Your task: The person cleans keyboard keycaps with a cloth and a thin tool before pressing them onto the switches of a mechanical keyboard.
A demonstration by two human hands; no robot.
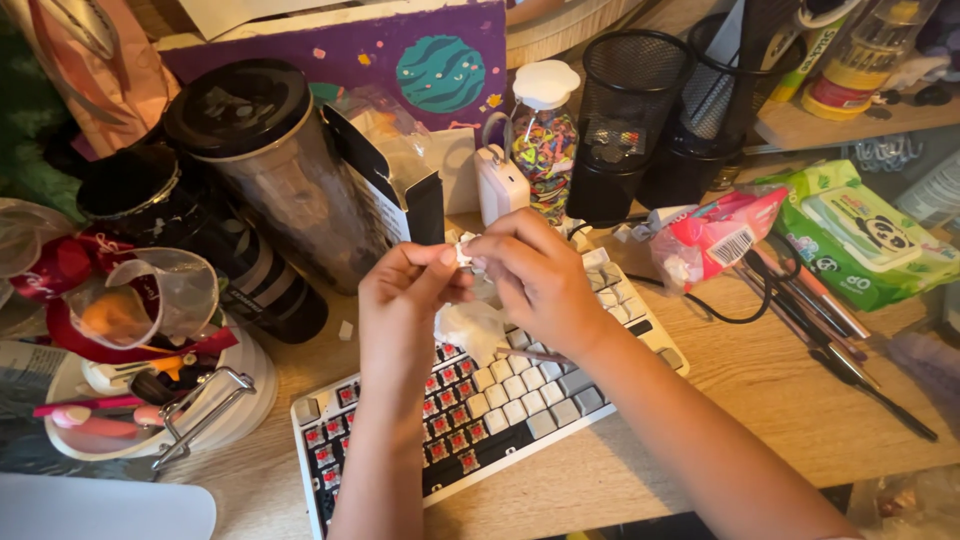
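Both forearms rise from the bottom edge over a white keyboard [520, 400] with many caps off and red switches bare, lying on a crowded wooden desk [760, 390]. Up top, the left hand [405, 290] and right hand [535, 275] meet, fingertips of both pinching one small white keycap [464, 252] held above the board, a crumpled white tissue [472, 325] just below them. Around the desk: dark tumblers [270, 160] left, a jar of colourful bits [545, 150] and black mesh cups [630, 110] behind, green wipes pack [865, 240] and pens [830, 320] right.
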